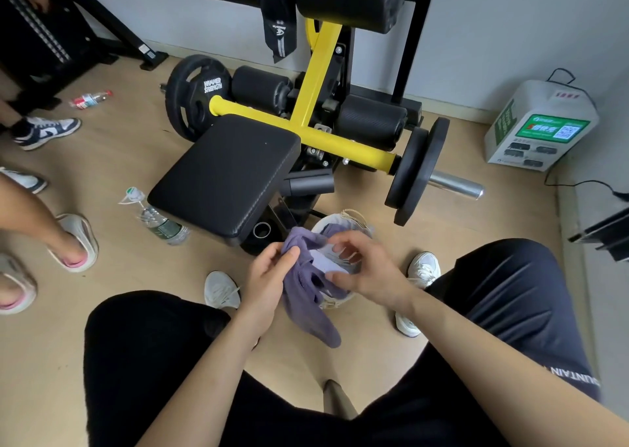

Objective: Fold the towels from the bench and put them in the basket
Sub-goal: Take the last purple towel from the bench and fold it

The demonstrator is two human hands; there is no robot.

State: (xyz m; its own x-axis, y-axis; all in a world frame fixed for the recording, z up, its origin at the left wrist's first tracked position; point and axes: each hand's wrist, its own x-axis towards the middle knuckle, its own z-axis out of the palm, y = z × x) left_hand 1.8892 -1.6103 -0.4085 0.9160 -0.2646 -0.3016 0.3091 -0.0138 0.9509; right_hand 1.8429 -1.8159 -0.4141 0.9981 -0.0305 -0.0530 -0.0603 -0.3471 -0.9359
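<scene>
Left hand [269,273] had its fingers curled round a bunched-up bit of the purple towel [306,310]. The right hand [367,273] was bent over the other side, thumb below and fingers on top, pinching the cloth where a paler patch showed (a label or the inside of a fold, couldn't tell). So both hands were on the same towel, held just above the white basket [323,223], which sat on the floor between the person's shoes, right at the foot of the bench. The rest of the towel hung limp below the left hand, down toward the knees. My read: it's light, soft and totally floppy, so it won't hold a fold by itself and will slump open if you grab it mid-cloth. Best bet would be to pinch the corners or a folded edge, keep it taut between both hands, then lower it in flat with a palm on top. Doesn't look slippery or fragile either, so squeeze away. The black bench pad [228,174] sat just past the basket, with a water bottle [160,223] lying on the floor at its far side.
</scene>
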